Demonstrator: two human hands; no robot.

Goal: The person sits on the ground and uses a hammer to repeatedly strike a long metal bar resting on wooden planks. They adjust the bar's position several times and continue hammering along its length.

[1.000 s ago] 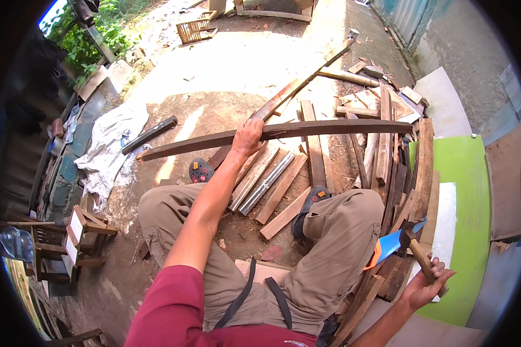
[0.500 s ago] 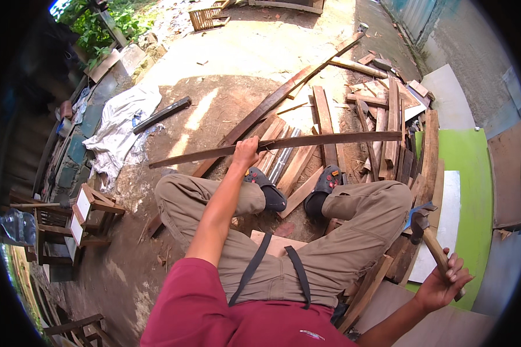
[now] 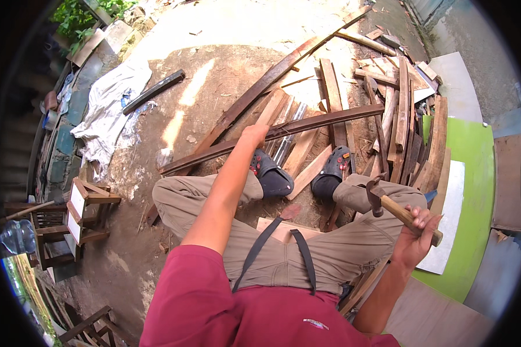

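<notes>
My left hand (image 3: pixel 253 135) is closed round a long dark wooden batten (image 3: pixel 324 119), which lies crosswise in front of my feet and slopes up to the right. The fingers' far side is hidden behind the wood. Over my right thigh, my right hand (image 3: pixel 415 232) grips the wooden handle of a claw hammer (image 3: pixel 395 209). Its rusty head points up and to the left, apart from the batten. Below the batten are my dark clogs (image 3: pixel 332 168), and several sawn wood pieces (image 3: pixel 300 152) lie between and beyond them.
A long beam (image 3: pixel 272 75) runs diagonally behind the batten. Piled scrap lumber (image 3: pixel 403 104) lies to the right, beside a green board (image 3: pixel 468 156) and a white panel (image 3: pixel 449 225). On the left are a white cloth (image 3: pixel 109 101), a dark bar (image 3: pixel 154 91) and a small wooden frame (image 3: pixel 78 217).
The hammer in my right hand has come up and inward to the left. The batten has turned, showing a broader face, and its right end has moved left and up.
</notes>
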